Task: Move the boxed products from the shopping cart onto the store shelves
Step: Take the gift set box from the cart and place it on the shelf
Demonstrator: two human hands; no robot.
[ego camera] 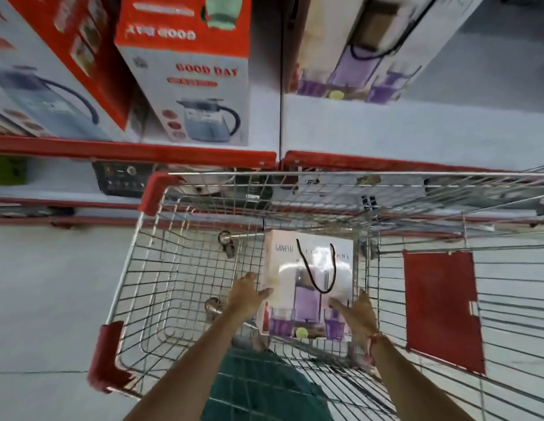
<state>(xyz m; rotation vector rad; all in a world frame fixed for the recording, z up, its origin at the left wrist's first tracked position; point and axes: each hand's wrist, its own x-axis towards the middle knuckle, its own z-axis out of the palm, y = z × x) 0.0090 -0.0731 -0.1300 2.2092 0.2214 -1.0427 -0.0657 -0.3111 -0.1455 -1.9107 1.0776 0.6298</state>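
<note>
both hands in cart (137, 268): left hand (244, 296) and right hand (360, 317), fingers spread, flank and touch one white box (307, 268); not clamped.

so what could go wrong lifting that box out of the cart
1. The left hand and right hand only press the lower corners of the white box; it may slip or tip as it rises.
2. Its loose cord handle could snag on the cart's wire wall.
3. The shelf already holds similar boxes, so space may be tight.
</note>
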